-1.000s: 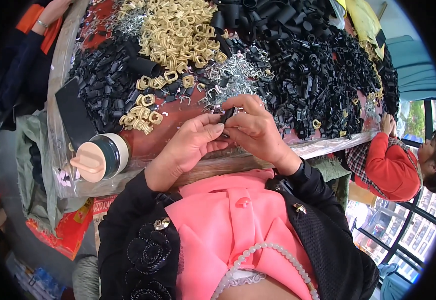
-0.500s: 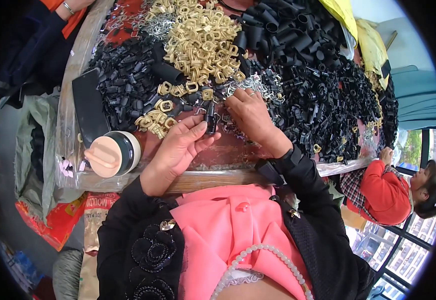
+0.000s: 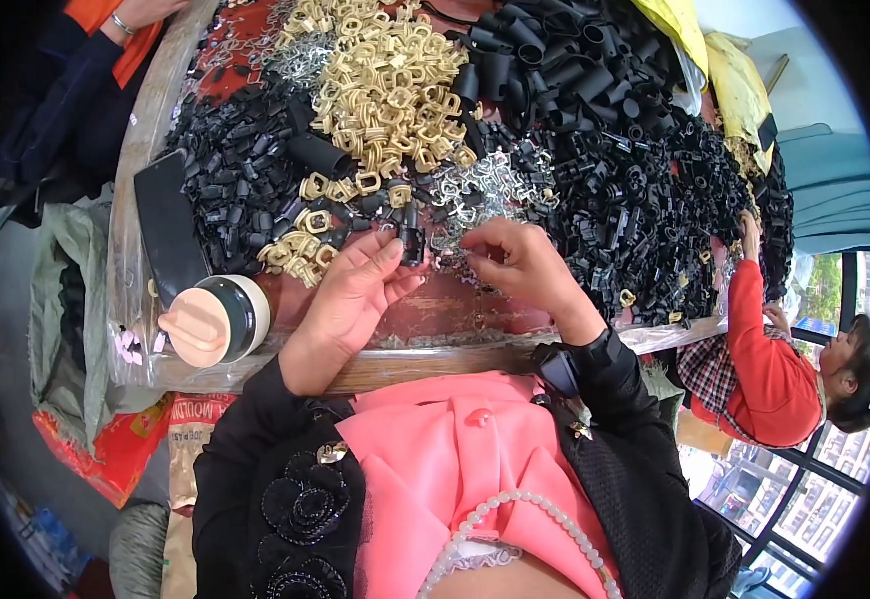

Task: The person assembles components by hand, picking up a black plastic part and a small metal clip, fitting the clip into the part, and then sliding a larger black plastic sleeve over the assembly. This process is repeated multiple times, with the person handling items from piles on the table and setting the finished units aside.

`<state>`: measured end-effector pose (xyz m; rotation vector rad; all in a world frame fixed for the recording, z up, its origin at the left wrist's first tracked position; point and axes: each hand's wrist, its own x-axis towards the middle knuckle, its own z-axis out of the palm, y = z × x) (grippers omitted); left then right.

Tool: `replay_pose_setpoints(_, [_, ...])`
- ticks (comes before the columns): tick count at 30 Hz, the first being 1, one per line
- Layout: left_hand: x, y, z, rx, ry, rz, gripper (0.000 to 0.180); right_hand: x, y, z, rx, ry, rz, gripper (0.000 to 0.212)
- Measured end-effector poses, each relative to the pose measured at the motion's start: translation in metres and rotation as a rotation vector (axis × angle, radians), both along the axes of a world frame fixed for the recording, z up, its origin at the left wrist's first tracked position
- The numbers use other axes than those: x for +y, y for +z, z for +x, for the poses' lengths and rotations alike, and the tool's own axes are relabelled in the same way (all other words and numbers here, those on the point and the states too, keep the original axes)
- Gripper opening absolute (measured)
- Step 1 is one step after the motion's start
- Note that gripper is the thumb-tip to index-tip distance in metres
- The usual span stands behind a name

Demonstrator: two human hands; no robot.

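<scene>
A small black plastic part [image 3: 414, 244] stands pinched between the thumb and fingers of my left hand [image 3: 347, 295], just past the table's near edge. To the right of it, my right hand [image 3: 527, 266] is curled with thumb and fingertips drawn together. Whatever those fingertips may hold is too small to make out. Beyond the right hand lies a heap of silver metal clips [image 3: 485, 188]. Gold-coloured square rings [image 3: 390, 90] are piled further back, with a smaller group of gold rings [image 3: 296, 262] left of my left hand.
Small black parts [image 3: 240, 165] and black tubes [image 3: 594, 60] cover much of the table. A lidded cup [image 3: 217, 321] and a flat black slab [image 3: 167, 225] sit at the left edge. A person in red [image 3: 769, 369] works on the right; another person's arm [image 3: 105, 35] shows at upper left.
My right hand has drawn back from the silver clips toward me, uncovering more of the heap. My left hand keeps hold of the black part. The person in red has stretched an arm over the table.
</scene>
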<state>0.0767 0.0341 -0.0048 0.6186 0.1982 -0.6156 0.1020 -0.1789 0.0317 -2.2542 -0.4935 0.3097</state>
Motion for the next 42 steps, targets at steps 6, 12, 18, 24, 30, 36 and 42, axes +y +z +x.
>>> replay_pose_setpoints(6, [0.003, 0.001, 0.001, 0.004, 0.067, -0.014, 0.024, 0.018, -0.014, 0.010, -0.420, 0.061, -0.257, 0.011])
replay_pose_setpoints(12, [0.005, 0.000, 0.000, -0.004, 0.088, -0.009, 0.025, 0.022, -0.025, 0.009, -0.431, 0.020, -0.364, 0.010])
replay_pose_setpoints(18, [-0.003, -0.002, -0.003, -0.021, 0.070, -0.004, 0.026, 0.017, -0.013, 0.004, -0.163, -0.066, 0.150, 0.007])
replay_pose_setpoints(24, [-0.016, 0.001, -0.002, 0.010, 0.035, -0.029, 0.020, 0.017, -0.014, -0.010, 0.647, -0.268, 0.721, 0.011])
replay_pose_setpoints(30, [-0.019, 0.000, 0.000, -0.012, 0.013, -0.044, 0.022, 0.019, -0.009, -0.014, 0.819, -0.431, 0.823, 0.009])
replay_pose_setpoints(36, [-0.021, 0.000, 0.001, -0.010, 0.025, -0.051, 0.024, 0.011, -0.028, -0.016, 0.736, -0.364, 0.948, 0.008])
replay_pose_setpoints(42, [-0.022, -0.004, -0.004, -0.064, 0.025, -0.070, 0.024, 0.016, -0.027, -0.026, 0.827, -0.442, 1.121, 0.008])
